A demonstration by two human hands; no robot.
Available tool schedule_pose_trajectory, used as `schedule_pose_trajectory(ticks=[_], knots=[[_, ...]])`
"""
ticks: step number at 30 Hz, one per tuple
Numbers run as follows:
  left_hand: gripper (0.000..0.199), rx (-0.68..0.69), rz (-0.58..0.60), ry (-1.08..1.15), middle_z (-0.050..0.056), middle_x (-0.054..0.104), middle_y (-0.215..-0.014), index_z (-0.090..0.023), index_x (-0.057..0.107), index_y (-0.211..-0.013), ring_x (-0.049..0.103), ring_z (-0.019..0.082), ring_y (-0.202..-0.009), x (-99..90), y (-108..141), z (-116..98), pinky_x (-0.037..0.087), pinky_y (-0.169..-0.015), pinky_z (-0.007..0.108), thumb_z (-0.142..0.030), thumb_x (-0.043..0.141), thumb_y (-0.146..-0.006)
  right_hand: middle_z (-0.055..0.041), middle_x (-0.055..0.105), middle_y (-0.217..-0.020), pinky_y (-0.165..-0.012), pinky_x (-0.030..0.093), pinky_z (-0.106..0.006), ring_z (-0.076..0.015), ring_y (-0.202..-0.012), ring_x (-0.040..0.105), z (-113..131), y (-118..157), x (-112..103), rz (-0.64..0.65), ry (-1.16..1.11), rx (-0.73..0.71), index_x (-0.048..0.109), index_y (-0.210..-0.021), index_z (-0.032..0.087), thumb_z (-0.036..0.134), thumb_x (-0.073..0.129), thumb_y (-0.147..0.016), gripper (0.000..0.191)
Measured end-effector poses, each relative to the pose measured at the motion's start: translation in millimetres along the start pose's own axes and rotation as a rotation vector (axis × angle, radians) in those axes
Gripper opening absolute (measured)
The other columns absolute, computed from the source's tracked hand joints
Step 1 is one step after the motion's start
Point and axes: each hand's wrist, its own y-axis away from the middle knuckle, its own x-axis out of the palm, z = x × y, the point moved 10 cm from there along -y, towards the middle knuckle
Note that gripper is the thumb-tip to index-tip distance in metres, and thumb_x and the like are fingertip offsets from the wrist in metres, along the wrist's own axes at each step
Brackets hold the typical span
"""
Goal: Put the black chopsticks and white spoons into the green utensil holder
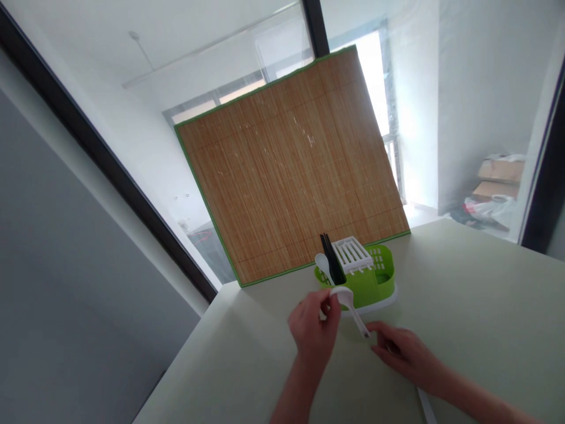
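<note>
My left hand [315, 323] is closed on a white ladle [355, 315], pinching it at the bowl. The ladle is held above the table with its handle slanting down to the right. My right hand [404, 351] is at the handle's end, index finger and thumb a little apart; the index fingertip seems to touch the handle tip. Just behind the ladle stands a green caddy [368, 290] on a white base. Black chopsticks [329, 253] and a white spoon [324, 266] stand in its left part. A slotted white rack [352, 253] is on its middle.
A bamboo mat [291, 171] with green edging leans against the glass behind the caddy. Part of a white utensil [426, 406] lies on the pale table [477, 282] below my right wrist. Cardboard boxes [498, 176] are visible beyond the glass.
</note>
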Motion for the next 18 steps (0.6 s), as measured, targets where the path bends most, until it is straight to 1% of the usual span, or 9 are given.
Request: schedule_pose_trajectory(ticks=[2, 4, 5, 7, 10, 12, 14, 16, 18], knots=[[0.008, -0.028, -0.115, -0.018, -0.005, 0.060, -0.058, -0.018, 0.064, -0.079, 0.049, 0.005, -0.049, -13.5, -22.9, 12.7, 0.039, -0.053, 0.016, -0.024, 0.059, -0.082, 0.0052, 0.053, -0.065, -0.055, 0.034, -0.022, -0.0116, -0.055, 0.047, -5.6, -0.9, -5.5, -0.041, 0.021, 0.018, 0.052, -0.110, 0.022, 0.031, 0.042, -0.091, 0.024], [0.013, -0.064, -0.196, -0.042, -0.004, 0.060, -0.059, -0.017, 0.065, -0.079, 0.048, 0.005, -0.049, -18.7, -41.9, 28.0, 0.038, -0.053, 0.016, -0.028, 0.058, -0.083, 0.0042, 0.054, -0.066, -0.055, 0.035, -0.022, -0.0116, -0.055, 0.047, -10.2, -1.4, -9.8, -0.078, 0.042, 0.029, 0.054, -0.110, 0.021, 0.029, 0.040, -0.091, 0.024], [0.015, -0.083, -0.219, -0.055, -0.004, 0.060, -0.060, -0.017, 0.065, -0.079, 0.049, 0.006, -0.050, -17.3, -49.3, 36.2, 0.039, -0.054, 0.017, -0.030, 0.058, -0.084, 0.0039, 0.054, -0.066, -0.055, 0.035, -0.022, -0.0116, -0.055, 0.047, -11.7, -1.6, -10.8, -0.087, 0.050, 0.028, 0.054, -0.109, 0.021, 0.029, 0.040, -0.091, 0.024], [0.020, -0.123, -0.227, -0.073, -0.003, 0.061, -0.061, -0.017, 0.066, -0.081, 0.051, 0.007, -0.053, -7.0, -59.2, 53.3, 0.039, -0.056, 0.017, -0.034, 0.056, -0.085, 0.0036, 0.055, -0.066, -0.055, 0.035, -0.022, -0.0115, -0.054, 0.048, -12.6, -1.9, -11.2, -0.093, 0.062, 0.020, 0.055, -0.107, 0.021, 0.028, 0.041, -0.091, 0.023], [0.025, -0.181, -0.139, -0.085, -0.001, 0.063, -0.063, -0.017, 0.066, -0.081, 0.055, 0.008, -0.056, 23.6, -62.9, 77.7, 0.039, -0.057, 0.019, -0.038, 0.052, -0.086, 0.0033, 0.057, -0.067, -0.056, 0.036, -0.022, -0.0114, -0.055, 0.049, -10.8, -1.9, -11.3, -0.095, 0.080, 0.003, 0.056, -0.107, 0.022, 0.027, 0.042, -0.090, 0.023], [0.026, -0.240, -0.019, -0.119, 0.000, 0.065, -0.066, -0.018, 0.067, -0.082, 0.057, 0.009, -0.059, 48.8, -58.7, 93.6, 0.038, -0.058, 0.020, -0.038, 0.051, -0.087, 0.0031, 0.057, -0.068, -0.056, 0.037, -0.022, -0.0115, -0.055, 0.049, -9.7, -1.8, -12.4, -0.103, 0.088, 0.000, 0.056, -0.108, 0.022, 0.026, 0.041, -0.090, 0.023], [0.027, -0.331, 0.117, -0.164, 0.002, 0.068, -0.072, -0.019, 0.067, -0.085, 0.060, 0.011, -0.064, 71.7, -49.9, 110.9, 0.037, -0.060, 0.021, -0.039, 0.050, -0.087, 0.0031, 0.058, -0.067, -0.056, 0.037, -0.022, -0.0116, -0.055, 0.050, -9.4, -1.9, -14.0, -0.114, 0.094, 0.000, 0.056, -0.108, 0.022, 0.027, 0.041, -0.091, 0.023], [0.027, -0.414, 0.212, -0.192, 0.003, 0.070, -0.076, -0.019, 0.067, -0.086, 0.062, 0.012, -0.067, 87.4, -40.0, 125.9, 0.037, -0.062, 0.022, -0.039, 0.049, -0.087, 0.0029, 0.059, -0.067, -0.056, 0.038, -0.022, -0.0118, -0.055, 0.051, -9.7, -2.1, -15.8, -0.126, 0.100, 0.000, 0.057, -0.107, 0.022, 0.027, 0.041, -0.090, 0.023], [0.026, -0.458, 0.268, -0.200, 0.003, 0.070, -0.078, -0.019, 0.067, -0.084, 0.062, 0.013, -0.069, 97.4, -32.7, 136.1, 0.037, -0.061, 0.022, -0.039, 0.050, -0.087, 0.0026, 0.059, -0.068, -0.057, 0.039, -0.022, -0.0120, -0.056, 0.052, -10.2, -2.3, -17.6, -0.135, 0.108, 0.001, 0.057, -0.106, 0.023, 0.028, 0.041, -0.090, 0.023]])
